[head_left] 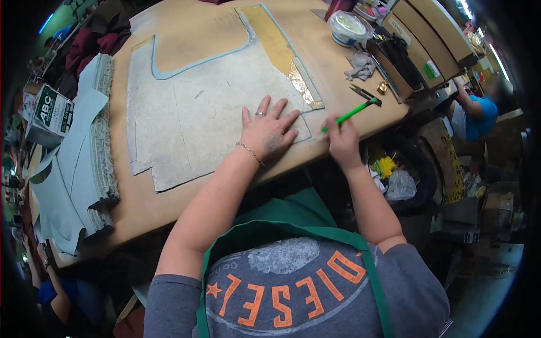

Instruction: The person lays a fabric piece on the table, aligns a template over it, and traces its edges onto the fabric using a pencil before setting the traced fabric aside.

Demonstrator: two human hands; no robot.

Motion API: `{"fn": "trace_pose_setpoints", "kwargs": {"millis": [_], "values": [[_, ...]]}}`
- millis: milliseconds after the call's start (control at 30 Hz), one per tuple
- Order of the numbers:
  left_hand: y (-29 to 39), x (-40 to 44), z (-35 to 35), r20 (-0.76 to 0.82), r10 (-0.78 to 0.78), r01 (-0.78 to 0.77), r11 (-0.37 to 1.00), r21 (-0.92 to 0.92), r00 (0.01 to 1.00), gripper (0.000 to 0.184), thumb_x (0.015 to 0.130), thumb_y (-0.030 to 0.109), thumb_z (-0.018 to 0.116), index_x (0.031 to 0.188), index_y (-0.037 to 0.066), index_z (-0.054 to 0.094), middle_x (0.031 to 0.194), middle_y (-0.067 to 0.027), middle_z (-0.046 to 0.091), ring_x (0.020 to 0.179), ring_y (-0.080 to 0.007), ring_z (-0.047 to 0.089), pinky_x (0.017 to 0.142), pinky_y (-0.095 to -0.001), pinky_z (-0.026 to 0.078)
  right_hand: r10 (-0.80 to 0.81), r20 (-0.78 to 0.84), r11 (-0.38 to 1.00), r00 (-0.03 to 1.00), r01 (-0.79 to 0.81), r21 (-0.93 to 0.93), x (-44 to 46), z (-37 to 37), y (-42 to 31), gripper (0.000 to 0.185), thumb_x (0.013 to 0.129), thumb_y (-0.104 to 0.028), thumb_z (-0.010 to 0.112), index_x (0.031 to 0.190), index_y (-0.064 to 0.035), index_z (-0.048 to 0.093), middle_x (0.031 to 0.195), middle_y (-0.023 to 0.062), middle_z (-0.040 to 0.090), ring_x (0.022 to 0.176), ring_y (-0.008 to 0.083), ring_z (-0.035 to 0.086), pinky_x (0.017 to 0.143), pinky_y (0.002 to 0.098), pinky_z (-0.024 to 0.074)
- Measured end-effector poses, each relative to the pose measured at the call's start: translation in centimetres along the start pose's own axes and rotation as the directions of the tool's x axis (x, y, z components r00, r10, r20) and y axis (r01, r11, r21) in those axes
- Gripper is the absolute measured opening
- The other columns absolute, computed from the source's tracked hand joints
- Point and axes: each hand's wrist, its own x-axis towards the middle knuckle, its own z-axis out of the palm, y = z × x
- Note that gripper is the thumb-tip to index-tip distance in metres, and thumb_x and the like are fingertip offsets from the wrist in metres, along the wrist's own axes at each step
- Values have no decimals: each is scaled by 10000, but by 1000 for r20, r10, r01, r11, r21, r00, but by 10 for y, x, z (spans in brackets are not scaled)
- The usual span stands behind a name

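My left hand [267,130] lies flat with fingers spread on a worn grey flat pattern piece [186,112], near its lower right part. A ring and a bracelet are on that hand and wrist. The pattern piece has a U-shaped cutout and a brown taped strip [265,28] along its right arm. Pale blue material [197,66] shows along parts of its edge. Just right of the piece, my right hand [342,141] is closed around a slim green pen [352,114], whose dark end points up and right. Whether the pen's lower end touches the table is unclear.
Stacked light blue cloth [84,146] lies on the table's left side, beside an ABC box [49,115]. A plastic tub [348,28], a crumpled rag [360,66], small snips [365,93] and cardboard boxes [420,42] stand at right. Other people work at both sides.
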Motion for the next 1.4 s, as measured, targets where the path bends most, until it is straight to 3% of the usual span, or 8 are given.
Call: {"fn": "trace_pose_setpoints", "kwargs": {"millis": [67,700,967,1000,1133,1233,1367,1400], "values": [[2,-1,-1,16,-5,5,1000,0,1000,453,818,432,422,1248,292,394,1353,-35,278,1262,-316,199,908,-660,175,-3,-63,983,998,14,183,19,0,5,168,867,-191,501,836,-27,494,662,17,537,567,48,510,513,199,419],[2,0,-3,25,2,-2,1000,15,1000,459,818,435,422,1255,298,383,1353,-27,277,1268,-304,194,919,-651,170,-77,73,997,994,77,3,39,33,12,163,849,-178,532,864,-17,515,660,32,549,558,76,521,517,223,440],[1,0,0,17,-1,0,1000,11,1000,461,818,433,426,1255,293,385,1354,-28,275,1265,-313,197,916,-653,170,36,79,993,996,-45,113,45,25,12,153,838,-180,544,859,-29,530,654,25,551,546,79,523,510,224,440],[2,0,0,19,2,-2,1000,12,1000,459,818,433,426,1254,293,387,1354,-29,275,1265,-313,196,915,-654,171,-81,111,995,991,87,-48,42,32,12,157,835,-184,547,865,-31,535,644,21,544,543,78,523,506,220,442],[1,-1,0,12,7,-7,1000,13,1000,455,818,429,426,1249,287,394,1354,-31,276,1264,-312,197,911,-658,169,32,65,995,997,-38,93,49,10,17,157,830,-179,550,836,-22,544,622,64,544,542,123,531,518,267,438],[0,0,4,-3,11,-11,1000,-9,1000,457,816,436,425,1247,285,396,1359,-26,267,1266,-311,193,902,-668,160,-86,-79,961,993,61,-270,62,-29,43,143,828,-173,550,820,-30,539,650,30,543,553,105,524,520,248,437],[-2,-2,-4,12,14,-13,996,-85,1000,427,834,375,438,1231,220,428,1330,-77,313,1246,-316,230,954,-580,195,-6,-45,985,999,14,169,38,-14,-1,162,872,-182,497,894,-21,487,718,34,529,573,78,515,530,207,432],[-9,3,2,-103,78,-107,945,-310,992,405,836,328,451,1215,184,445,1302,-93,349,1227,-306,266,961,-524,220,10,10,980,1000,-11,200,30,-5,-7,155,877,-174,487,890,-20,484,728,36,530,592,79,523,549,207,438]]}}
